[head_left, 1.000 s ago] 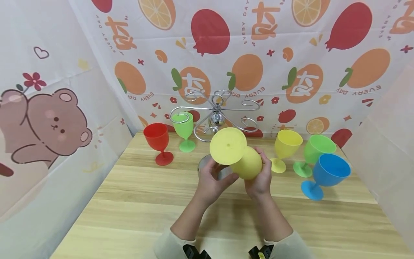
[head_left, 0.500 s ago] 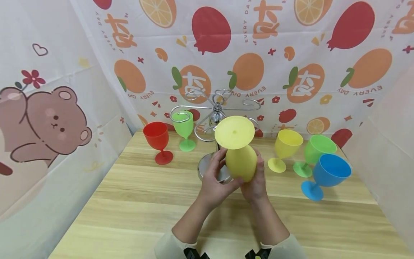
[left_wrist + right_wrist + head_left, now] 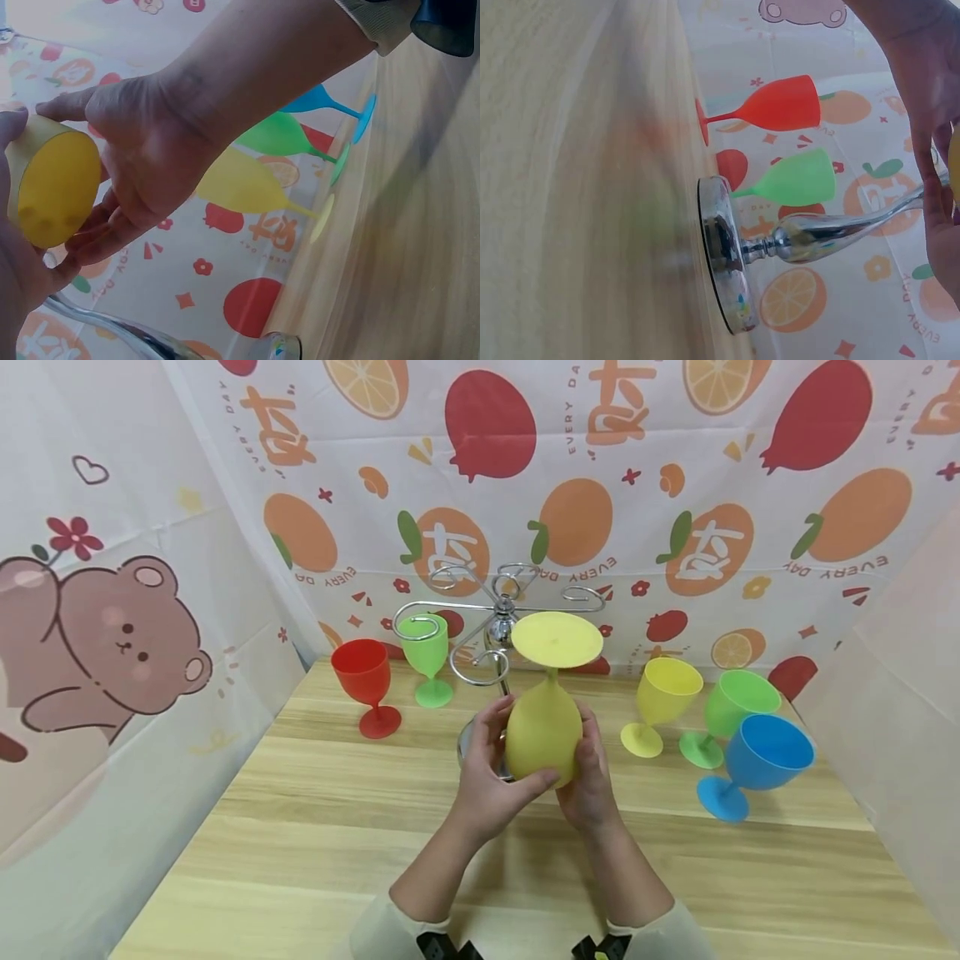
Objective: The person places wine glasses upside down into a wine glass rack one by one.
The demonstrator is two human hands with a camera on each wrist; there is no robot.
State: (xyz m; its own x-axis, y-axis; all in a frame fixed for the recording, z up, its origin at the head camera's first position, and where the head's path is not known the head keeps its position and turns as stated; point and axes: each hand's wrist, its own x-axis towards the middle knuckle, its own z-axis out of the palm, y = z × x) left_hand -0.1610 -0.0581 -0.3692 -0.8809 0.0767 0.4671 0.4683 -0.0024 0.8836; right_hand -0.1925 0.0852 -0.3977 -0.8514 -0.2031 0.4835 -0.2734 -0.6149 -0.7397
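Note:
An upside-down yellow goblet (image 3: 543,735) is held above the table, base up, in front of the metal rack (image 3: 501,631). My left hand (image 3: 487,781) grips its bowl from the left, thumb across the near side near the rim. From the right, my right hand (image 3: 591,777) holds the same bowl with curled fingers. In the left wrist view the goblet's open mouth (image 3: 60,191) shows between both hands. The rack's curled arms spread behind the goblet, and its round base is partly hidden by my left hand.
A red goblet (image 3: 363,672) and a green one (image 3: 426,647) stand at the left. On the right stand another yellow goblet (image 3: 667,692), a second green one (image 3: 738,703) and a blue one (image 3: 767,752). Patterned cloth (image 3: 330,435) hangs behind the table.
The held goblet's base has swung up and to the right, so the goblet has turned from tilted toward the view to nearly vertical and its stem shows. Both hands still hold it.

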